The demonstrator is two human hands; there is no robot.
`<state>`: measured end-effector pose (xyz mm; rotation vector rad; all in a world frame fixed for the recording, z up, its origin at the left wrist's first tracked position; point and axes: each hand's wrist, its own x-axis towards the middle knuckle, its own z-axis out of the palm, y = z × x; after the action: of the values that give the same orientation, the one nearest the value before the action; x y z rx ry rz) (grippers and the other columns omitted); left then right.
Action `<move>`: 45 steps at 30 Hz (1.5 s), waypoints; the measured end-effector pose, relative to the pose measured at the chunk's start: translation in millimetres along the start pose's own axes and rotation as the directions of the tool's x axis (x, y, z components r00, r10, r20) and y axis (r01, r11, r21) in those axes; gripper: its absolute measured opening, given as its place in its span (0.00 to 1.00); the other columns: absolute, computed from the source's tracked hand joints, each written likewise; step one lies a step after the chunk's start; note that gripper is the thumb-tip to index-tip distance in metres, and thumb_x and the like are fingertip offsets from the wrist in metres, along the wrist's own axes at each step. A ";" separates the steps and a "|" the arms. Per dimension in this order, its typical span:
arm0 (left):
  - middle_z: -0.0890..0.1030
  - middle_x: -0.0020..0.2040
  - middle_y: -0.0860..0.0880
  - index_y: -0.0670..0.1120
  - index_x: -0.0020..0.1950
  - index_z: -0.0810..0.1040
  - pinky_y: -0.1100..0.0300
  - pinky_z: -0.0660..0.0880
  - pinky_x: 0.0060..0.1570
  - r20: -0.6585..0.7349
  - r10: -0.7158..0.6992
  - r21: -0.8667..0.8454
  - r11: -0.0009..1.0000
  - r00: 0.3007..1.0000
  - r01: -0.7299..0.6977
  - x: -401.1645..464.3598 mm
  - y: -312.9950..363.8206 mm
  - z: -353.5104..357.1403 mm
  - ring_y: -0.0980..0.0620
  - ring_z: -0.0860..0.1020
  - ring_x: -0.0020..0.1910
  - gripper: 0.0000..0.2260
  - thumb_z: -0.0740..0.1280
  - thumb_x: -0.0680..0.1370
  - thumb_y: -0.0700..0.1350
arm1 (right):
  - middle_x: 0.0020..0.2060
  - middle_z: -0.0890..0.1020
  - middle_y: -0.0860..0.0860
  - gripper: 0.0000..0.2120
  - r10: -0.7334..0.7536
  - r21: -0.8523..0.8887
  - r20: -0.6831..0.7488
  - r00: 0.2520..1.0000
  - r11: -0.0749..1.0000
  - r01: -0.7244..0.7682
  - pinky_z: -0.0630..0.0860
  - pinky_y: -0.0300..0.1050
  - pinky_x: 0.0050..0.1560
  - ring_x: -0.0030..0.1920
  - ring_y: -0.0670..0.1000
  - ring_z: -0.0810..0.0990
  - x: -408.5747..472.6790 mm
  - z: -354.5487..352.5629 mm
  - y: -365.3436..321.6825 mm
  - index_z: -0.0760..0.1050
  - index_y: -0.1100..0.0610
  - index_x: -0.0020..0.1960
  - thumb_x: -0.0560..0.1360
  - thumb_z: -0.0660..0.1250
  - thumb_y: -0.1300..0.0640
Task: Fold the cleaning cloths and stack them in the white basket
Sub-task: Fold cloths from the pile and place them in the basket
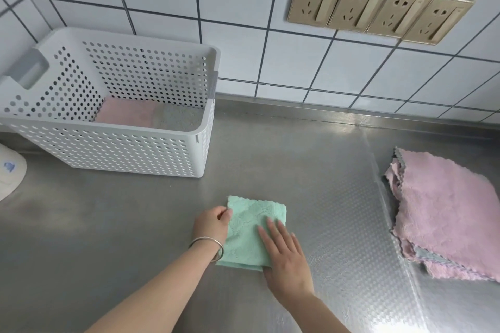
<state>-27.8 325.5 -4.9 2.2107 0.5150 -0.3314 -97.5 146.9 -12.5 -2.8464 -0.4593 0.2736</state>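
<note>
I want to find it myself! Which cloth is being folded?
Start at the white basket on the steel counter, then come toward the two hands. The green cloth lies under them, folded small. It is the only green one; the pile to the right is pink.

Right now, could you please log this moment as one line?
left hand pinches green cloth edge | right hand presses it flat | basket holds folded cloths | pink pile waits
</note>
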 end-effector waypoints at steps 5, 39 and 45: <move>0.70 0.26 0.51 0.50 0.38 0.74 0.60 0.63 0.30 -0.028 -0.042 -0.027 0.999 0.999 0.041 -0.7 -12.5 6.3 0.53 0.66 0.28 0.09 0.63 0.78 0.48 | 0.72 0.65 0.50 0.48 0.015 0.003 -0.043 0.999 1.000 -0.015 0.50 0.45 0.70 0.72 0.50 0.58 -3.0 11.7 7.7 0.60 0.51 0.74 0.56 0.71 0.66; 0.76 0.62 0.47 0.49 0.61 0.70 0.55 0.64 0.60 -0.100 0.615 0.417 0.740 0.782 -0.528 -15.8 -17.2 22.8 0.45 0.73 0.62 0.17 0.58 0.73 0.50 | 0.67 0.73 0.52 0.25 0.070 -0.115 -0.093 0.993 0.990 -0.081 0.50 0.47 0.68 0.68 0.52 0.69 10.9 -3.8 -3.8 0.74 0.57 0.65 0.74 0.52 0.50; 0.67 0.72 0.46 0.47 0.69 0.68 0.54 0.48 0.70 0.270 0.620 0.590 0.498 0.737 -0.635 -12.7 -35.0 42.3 0.49 0.54 0.74 0.27 0.55 0.74 0.58 | 0.71 0.66 0.52 0.26 0.189 -0.119 -0.060 0.980 0.974 -0.195 0.48 0.49 0.70 0.75 0.49 0.45 34.8 14.3 15.4 0.59 0.58 0.72 0.80 0.43 0.44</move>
<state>-58.0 309.7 -49.7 2.8785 -0.5653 -0.1347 -63.8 147.2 -35.2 -3.0166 -0.1971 0.2174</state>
